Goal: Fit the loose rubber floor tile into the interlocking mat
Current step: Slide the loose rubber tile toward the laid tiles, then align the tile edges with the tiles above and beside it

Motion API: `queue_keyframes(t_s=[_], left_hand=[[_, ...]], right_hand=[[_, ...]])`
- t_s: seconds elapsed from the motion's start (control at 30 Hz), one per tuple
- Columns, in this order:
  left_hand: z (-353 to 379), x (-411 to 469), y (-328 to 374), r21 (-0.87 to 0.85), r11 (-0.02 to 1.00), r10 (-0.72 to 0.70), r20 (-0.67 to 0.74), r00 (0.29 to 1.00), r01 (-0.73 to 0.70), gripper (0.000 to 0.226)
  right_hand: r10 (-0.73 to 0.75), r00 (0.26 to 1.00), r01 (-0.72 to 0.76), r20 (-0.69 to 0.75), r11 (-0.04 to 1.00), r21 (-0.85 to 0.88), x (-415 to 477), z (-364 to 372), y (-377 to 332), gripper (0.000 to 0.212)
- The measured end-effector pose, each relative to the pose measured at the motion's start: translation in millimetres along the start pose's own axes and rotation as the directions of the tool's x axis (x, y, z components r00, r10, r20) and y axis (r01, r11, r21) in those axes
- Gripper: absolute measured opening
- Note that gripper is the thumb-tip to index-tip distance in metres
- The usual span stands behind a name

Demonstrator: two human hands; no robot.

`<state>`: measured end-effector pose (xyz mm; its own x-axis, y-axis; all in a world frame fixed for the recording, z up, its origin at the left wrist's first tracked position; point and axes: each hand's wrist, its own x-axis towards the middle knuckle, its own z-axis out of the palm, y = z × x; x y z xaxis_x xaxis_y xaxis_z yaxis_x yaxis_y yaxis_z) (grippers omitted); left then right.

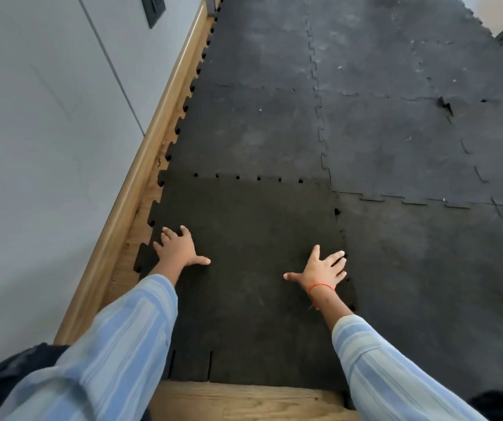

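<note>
The loose black rubber tile (250, 238) lies flat at the near left corner of the interlocking mat (380, 141). Its toothed far edge overlaps the neighbouring tile, with small gaps showing along that seam. Its right edge meets the tile beside it, with some gaps between the teeth. My left hand (177, 249) lies flat with fingers spread on the tile near its left edge. My right hand (323, 270), with a red thread at the wrist, lies flat and spread on the tile's right edge over the seam.
A grey wall (47, 132) with a wooden skirting board (141, 168) runs along the left. Bare wooden floor (238, 402) shows in front of the tile. A lifted corner (444, 104) sticks up in the mat at the right.
</note>
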<state>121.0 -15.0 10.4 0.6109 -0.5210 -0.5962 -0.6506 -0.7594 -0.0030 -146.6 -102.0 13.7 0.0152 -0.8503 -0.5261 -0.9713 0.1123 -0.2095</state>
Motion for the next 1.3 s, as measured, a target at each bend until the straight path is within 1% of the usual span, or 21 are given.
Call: queue_keyframes(t_s=[0.1, 0.17, 0.27, 0.37, 0.4, 0.47, 0.53, 0.6, 0.7, 0.73, 0.8, 0.87, 0.93, 0.97, 1.03, 1.1, 1.17, 1.23, 1.3], left_hand=[[8, -17, 10, 0.174, 0.976, 0.121, 0.09, 0.989, -0.135, 0.124], [18, -28, 14, 0.212, 0.959, 0.17, 0.107, 0.98, -0.19, 0.124], [27, -35, 13, 0.205, 0.956, 0.203, 0.048, 0.978, -0.209, 0.117], [30, -39, 11, 0.159, 0.962, 0.218, 0.029, 0.975, -0.22, 0.109], [31, -42, 10, 0.157, 0.961, 0.227, 0.023, 0.974, -0.227, 0.107], [32, -47, 10, 0.167, 0.955, 0.244, 0.02, 0.97, -0.244, 0.103], [35, -54, 12, 0.182, 0.945, 0.265, 0.067, 0.962, -0.273, 0.103], [36, -60, 18, 0.177, 0.942, 0.263, 0.14, 0.954, -0.286, 0.109], [36, -60, 34, 0.151, 0.959, 0.205, 0.21, 0.956, -0.239, 0.119], [36, -59, 41, 0.133, 0.969, 0.177, 0.22, 0.959, -0.21, 0.122], [37, -56, 53, 0.095, 0.983, 0.133, 0.218, 0.967, -0.157, 0.128], [41, -58, 60, 0.079, 0.989, 0.105, 0.206, 0.973, -0.123, 0.131], [44, -57, 63, 0.09, 0.99, 0.085, 0.194, 0.977, -0.104, 0.132], [45, -56, 63, 0.095, 0.991, 0.079, 0.193, 0.978, -0.099, 0.132], [44, -54, 63, 0.119, 0.988, 0.077, 0.165, 0.983, -0.097, 0.131], [43, -57, 61, 0.187, 0.975, 0.102, 0.098, 0.99, -0.119, 0.129], [40, -58, 60, 0.267, 0.952, 0.143, 0.035, 0.989, -0.147, 0.127], [35, -57, 65, 0.321, 0.938, 0.125, 0.037, 0.991, -0.13, 0.127], [30, -56, 75, 0.366, 0.925, 0.082, 0.075, 0.994, -0.104, 0.127]], right_hand=[[0.019, 0.999, -0.016, 0.042, 0.998, -0.067, -2, -2, -13, 0.113], [0.032, 0.997, -0.026, 0.067, 0.995, -0.095, -3, -2, -18, 0.109], [0.006, 0.995, 0.009, 0.104, 0.99, -0.142, -4, 5, -20, 0.096], [-0.016, 0.991, 0.044, 0.135, 0.978, -0.205, -3, 9, -17, 0.088], [-0.012, 0.988, 0.049, 0.155, 0.97, -0.238, -3, 9, -17, 0.088], [0.019, 0.975, 0.055, 0.222, 0.945, -0.322, -4, 5, -19, 0.094], [0.049, 0.954, 0.076, 0.297, 0.915, -0.396, -11, 1, -23, 0.104], [0.048, 0.928, 0.1, 0.37, 0.923, -0.371, -17, -6, -28, 0.103], [0.026, 0.892, 0.106, 0.451, 0.959, -0.264, -19, -13, -26, 0.095], [0.018, 0.894, 0.104, 0.447, 0.963, -0.248, -16, -13, -26, 0.092], [-0.013, 0.922, 0.102, 0.387, 0.972, -0.21, -11, -8, -27, 0.088], [-0.099, 0.944, 0.159, 0.316, 0.972, -0.171, -9, -2, -25, 0.079], [-0.194, 0.941, 0.24, 0.276, 0.96, -0.145, -7, 2, -17, 0.072], [-0.225, 0.937, 0.272, 0.268, 0.95, -0.152, -4, 3, -13, 0.073], [-0.242, 0.93, 0.298, 0.276, 0.937, -0.181, 5, -1, -14, 0.085], [-0.235, 0.921, 0.308, 0.31, 0.927, -0.213, 13, -6, -26, 0.099], [-0.228, 0.914, 0.309, 0.336, 0.927, -0.212, 19, -8, -45, 0.107], [-0.198, 0.914, 0.293, 0.355, 0.926, -0.238, 22, -8, -61, 0.11], [-0.174, 0.91, 0.29, 0.377, 0.916, -0.276, 25, -7, -66, 0.111]])
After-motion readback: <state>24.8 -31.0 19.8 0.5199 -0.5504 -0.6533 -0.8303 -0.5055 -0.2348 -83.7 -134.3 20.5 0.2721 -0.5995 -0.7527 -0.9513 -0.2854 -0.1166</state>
